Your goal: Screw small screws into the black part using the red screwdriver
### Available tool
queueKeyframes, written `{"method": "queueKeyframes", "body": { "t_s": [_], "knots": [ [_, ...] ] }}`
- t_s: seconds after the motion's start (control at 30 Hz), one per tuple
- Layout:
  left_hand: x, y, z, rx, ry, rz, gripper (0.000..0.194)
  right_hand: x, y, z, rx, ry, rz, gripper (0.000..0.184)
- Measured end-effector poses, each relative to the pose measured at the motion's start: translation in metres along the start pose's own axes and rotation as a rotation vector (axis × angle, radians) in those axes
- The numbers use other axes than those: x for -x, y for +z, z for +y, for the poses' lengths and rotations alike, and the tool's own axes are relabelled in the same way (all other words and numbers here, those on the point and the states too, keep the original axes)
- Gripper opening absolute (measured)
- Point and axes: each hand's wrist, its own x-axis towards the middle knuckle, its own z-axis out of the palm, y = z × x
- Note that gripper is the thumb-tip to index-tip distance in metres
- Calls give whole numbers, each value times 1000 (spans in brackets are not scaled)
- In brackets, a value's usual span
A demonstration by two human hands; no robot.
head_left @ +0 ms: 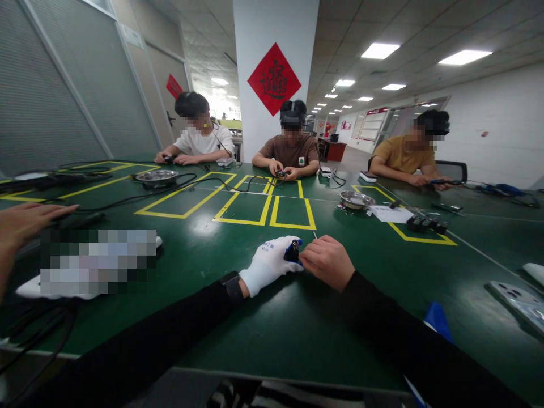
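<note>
My left hand [270, 258], in a white glove with blue fingertips, is closed around a small black part [292, 250] with a shiny metal bit at its top. Close by on its right, my bare right hand [329, 262] is pinched shut, fingertips at the part's side. A thin greyish rod [315, 234] sticks up from behind the right-hand fingers; its other end is hidden, so its kind is unclear. Both hands are just above the green table [204, 334].
Metal bowls [357, 199] [157, 178] stand farther back. Several black blocks [427, 222] lie beside white paper [391, 214]. A phone [516, 303] is at right, a blue-and-white item [440, 322] by my right sleeve. Another person's hand [29, 221] reaches in at left; several co-workers sit opposite.
</note>
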Motion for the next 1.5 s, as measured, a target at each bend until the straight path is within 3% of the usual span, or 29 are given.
{"method": "queueKeyframes", "body": {
  "t_s": [0.23, 0.37, 0.43, 0.47, 0.53, 0.6, 0.67, 0.87, 0.97, 1.07, 1.23, 1.37, 1.43, 1.5],
  "knots": [
    [0, 0, -1, 51, 23, -4, 62, -2, -2, -3, -56, 10, -26, 17],
    [1, 2, -4, 138, -20, 1, 70, 0, -6, 9, -293, 256, 65, 19],
    [2, 3, -5, 197, -44, 5, 76, 4, -7, 23, -380, 382, 158, 30],
    [3, 3, -5, 229, -50, 9, 78, 7, -7, 31, -393, 418, 143, 32],
    [4, 4, -5, 295, -58, 19, 81, 14, -7, 45, -415, 411, -46, 38],
    [5, 4, -4, 361, -76, 24, 84, 19, -7, 54, -441, 289, -256, 46],
    [5, 3, -1, 420, -105, 12, 83, 21, -6, 56, -402, 180, -383, 48],
    [3, -2, 5, 434, -99, 7, 54, 9, -2, 36, -304, 63, -428, 35],
    [2, -2, 2, 451, -39, -10, 49, 6, -2, 25, -353, 65, -366, 31],
    [3, 1, -1, 460, -29, -27, 52, 10, -4, 21, -461, 168, -259, 29],
    [5, 4, -1, 399, 14, -10, 63, 10, -9, 16, -790, 429, 161, 9],
    [5, 4, -1, 388, 27, -17, 73, 5, -12, 1, -1089, 548, 531, 12],
    [5, 4, -2, 423, 11, -30, 70, 5, -12, -9, -1151, 545, 639, 12],
    [5, 4, -2, 481, -1, -45, 66, 7, -12, -17, -1168, 480, 657, 11]
  ]
}}
